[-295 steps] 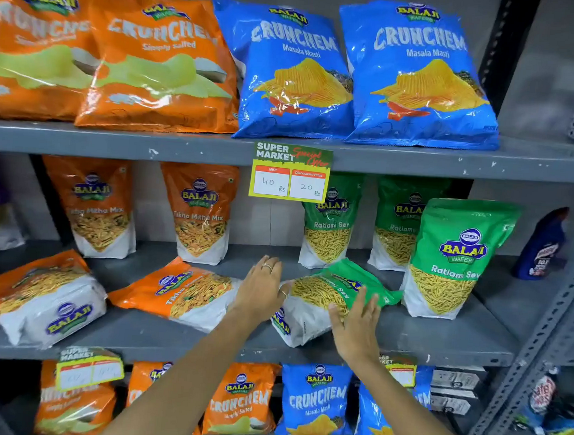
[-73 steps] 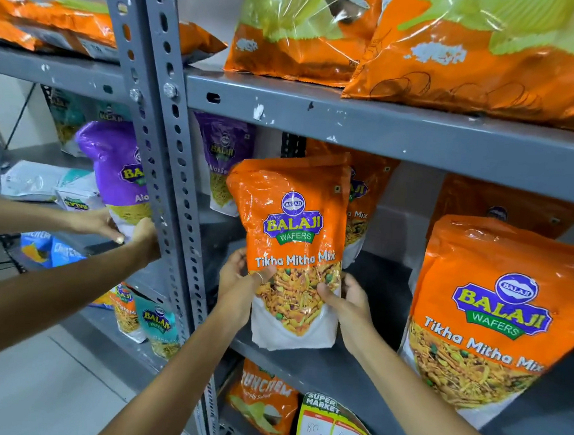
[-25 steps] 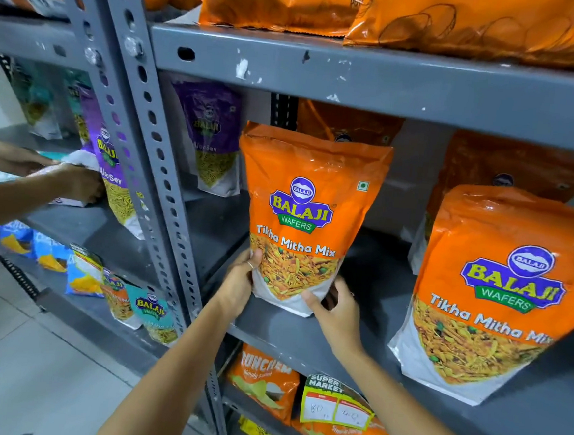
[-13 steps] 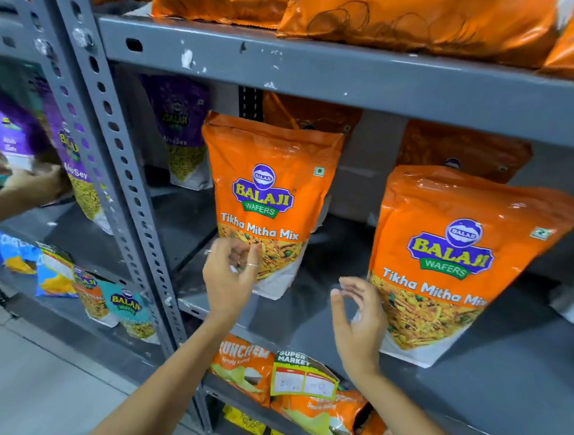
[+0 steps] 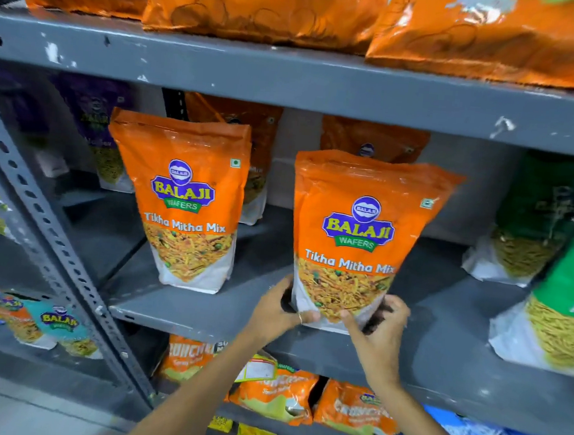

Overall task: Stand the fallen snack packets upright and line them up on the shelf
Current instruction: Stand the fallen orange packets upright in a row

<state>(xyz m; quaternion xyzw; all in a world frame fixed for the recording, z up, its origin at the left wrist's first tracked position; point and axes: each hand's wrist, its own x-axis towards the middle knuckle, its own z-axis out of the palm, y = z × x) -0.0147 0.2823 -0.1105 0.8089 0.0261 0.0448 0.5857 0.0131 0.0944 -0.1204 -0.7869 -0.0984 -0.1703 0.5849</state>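
Observation:
Two orange Tikha Mitha Mix packets stand upright on the grey middle shelf (image 5: 202, 313). The left packet (image 5: 187, 202) stands free. The right packet (image 5: 359, 236) stands near the shelf's front edge, held at its bottom corners by both hands: my left hand (image 5: 278, 312) grips its lower left corner and my right hand (image 5: 376, 330) grips its lower right. Two more orange packets (image 5: 371, 138) stand behind, at the back of the shelf. Green sev packets (image 5: 560, 300) stand upright at the right.
The upper shelf (image 5: 289, 76) carries large orange chip bags just above the packet tops. A perforated grey upright (image 5: 53, 243) slants at the left, with purple packets (image 5: 94, 123) behind it. Orange and blue chip bags (image 5: 275, 395) fill the lower shelf.
Both hands left the left orange packet, which stays upright, and moved right to grip the bottom of the right orange packet. The view has shifted rightward; the other person's hands are out of view.

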